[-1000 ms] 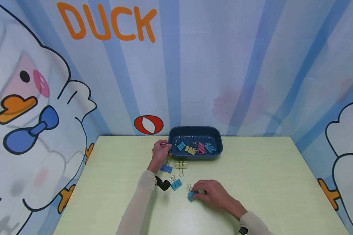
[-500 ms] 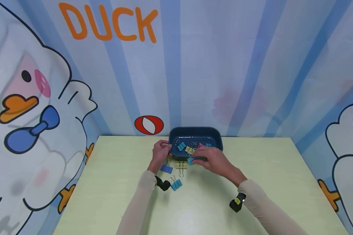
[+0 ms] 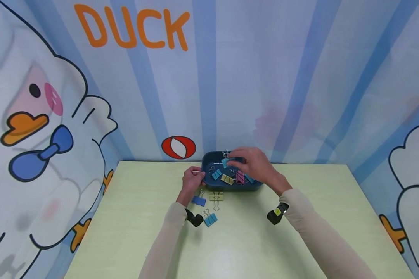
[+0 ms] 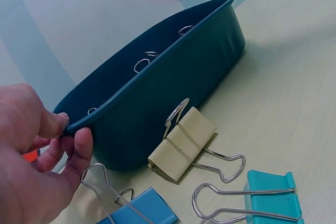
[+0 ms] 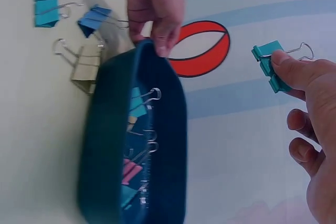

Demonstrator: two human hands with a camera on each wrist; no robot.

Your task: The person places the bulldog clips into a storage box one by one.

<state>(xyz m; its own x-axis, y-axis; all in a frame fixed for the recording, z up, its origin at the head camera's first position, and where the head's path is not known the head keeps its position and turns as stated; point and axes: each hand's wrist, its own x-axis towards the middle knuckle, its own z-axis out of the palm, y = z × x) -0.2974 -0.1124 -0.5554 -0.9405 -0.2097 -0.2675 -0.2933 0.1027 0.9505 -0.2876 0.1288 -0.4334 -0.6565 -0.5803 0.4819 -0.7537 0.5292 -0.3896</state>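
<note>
Thumb and fingers of my right hand [image 3: 254,164] pinch a teal binder clip [image 5: 272,65], held up over the dark blue tray [image 4: 184,85]. My left hand [image 3: 191,182] grips the tray's left rim between thumb and fingers, as the left wrist view shows. Inside the tray lie several binder clips: a teal one [image 3: 216,174], a yellow one [image 3: 227,179], a pink one [image 3: 240,177] and another blue one partly behind my right hand. On the table, a blue clip [image 3: 199,200], a yellow clip [image 4: 184,142] and a light blue clip [image 3: 210,219] lie in front of the tray.
The pale table [image 3: 153,182] backs onto a printed curtain [image 3: 237,77] with a duck and stripes. The tray stands at the table's far edge. A black wrist camera [image 3: 196,220] sits on my left wrist, close to the light blue clip.
My right hand has picked the teal clip up off the table near the front and carried it away from me to above the tray. My left hand has stayed on the rim.
</note>
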